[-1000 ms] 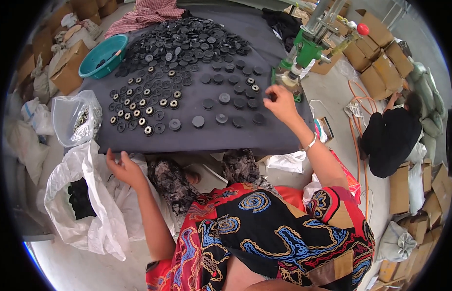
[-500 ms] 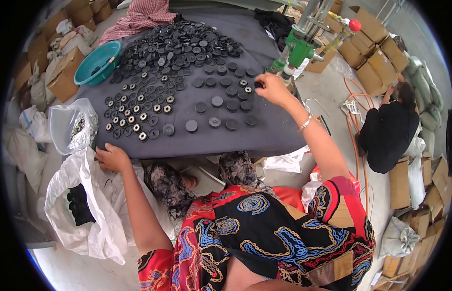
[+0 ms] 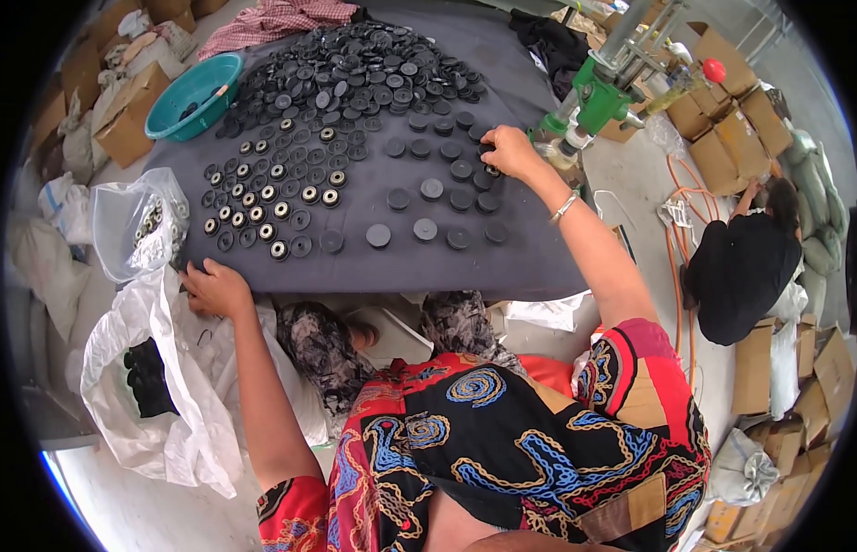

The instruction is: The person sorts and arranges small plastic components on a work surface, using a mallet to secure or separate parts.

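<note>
My right hand (image 3: 513, 153) is over the right side of the dark cloth-covered table (image 3: 392, 274). Its fingers pinch a black round disc, mostly hidden by them, at the end of loose rows of black discs (image 3: 461, 199). At the table's front left corner my left hand (image 3: 217, 289) rests with its fingers apart, beside a clear plastic bag (image 3: 115, 225) of small metal rings. Between the hands lie flat black discs, several carrying a metal ring (image 3: 331, 198) in the middle.
A large heap of black discs (image 3: 355, 78) covers the table's far part, beside a teal basin (image 3: 162, 124). A green press (image 3: 599, 97) stands at the right. White sacks (image 3: 106, 340) hang by the front left corner. Another person (image 3: 741, 262) crouches at the far right among cartons.
My right hand has come down and slightly closer to the disc rows with its black disc. The view has shifted a little; my left hand stays at the table corner.
</note>
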Demonstrator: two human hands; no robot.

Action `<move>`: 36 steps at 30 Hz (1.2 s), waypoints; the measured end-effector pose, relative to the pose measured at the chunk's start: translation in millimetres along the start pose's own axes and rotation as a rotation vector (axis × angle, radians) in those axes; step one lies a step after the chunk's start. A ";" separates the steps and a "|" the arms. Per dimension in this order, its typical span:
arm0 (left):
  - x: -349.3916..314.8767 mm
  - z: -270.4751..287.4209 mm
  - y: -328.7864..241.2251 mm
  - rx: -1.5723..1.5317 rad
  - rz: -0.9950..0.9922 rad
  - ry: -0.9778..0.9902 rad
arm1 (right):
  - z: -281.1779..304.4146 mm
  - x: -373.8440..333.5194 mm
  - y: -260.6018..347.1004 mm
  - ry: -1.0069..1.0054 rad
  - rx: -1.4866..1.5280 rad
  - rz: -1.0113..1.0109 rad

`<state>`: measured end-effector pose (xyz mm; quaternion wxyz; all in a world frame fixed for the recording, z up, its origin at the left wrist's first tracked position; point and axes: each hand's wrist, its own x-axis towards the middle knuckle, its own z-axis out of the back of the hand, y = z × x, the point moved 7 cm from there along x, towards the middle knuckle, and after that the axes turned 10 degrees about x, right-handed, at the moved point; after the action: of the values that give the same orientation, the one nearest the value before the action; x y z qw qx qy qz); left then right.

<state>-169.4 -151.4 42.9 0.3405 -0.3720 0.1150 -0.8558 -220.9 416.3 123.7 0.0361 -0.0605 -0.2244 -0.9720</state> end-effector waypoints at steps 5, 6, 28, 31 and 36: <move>-4.6 6.2 -8.8 0.061 0.046 0.050 | 4.8 -7.8 14.4 -0.010 -0.155 0.026; -5.1 8.2 -10.2 0.046 0.032 0.039 | 7.7 -10.7 21.4 -0.017 -0.228 0.003; -8.8 24.2 -19.6 0.001 0.070 0.080 | -97.0 68.6 190.3 0.126 -0.130 0.346; -6.7 25.4 -17.1 0.015 0.045 0.037 | -93.6 60.2 192.8 0.091 -0.026 0.325; -7.5 24.8 -19.8 0.034 0.068 0.070 | -91.4 48.3 182.1 0.067 0.270 0.296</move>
<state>-157.8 -130.3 64.9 0.3714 -0.3317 0.1249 -0.8581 -260.3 210.7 127.3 0.1936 -0.0551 -0.3398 -0.9187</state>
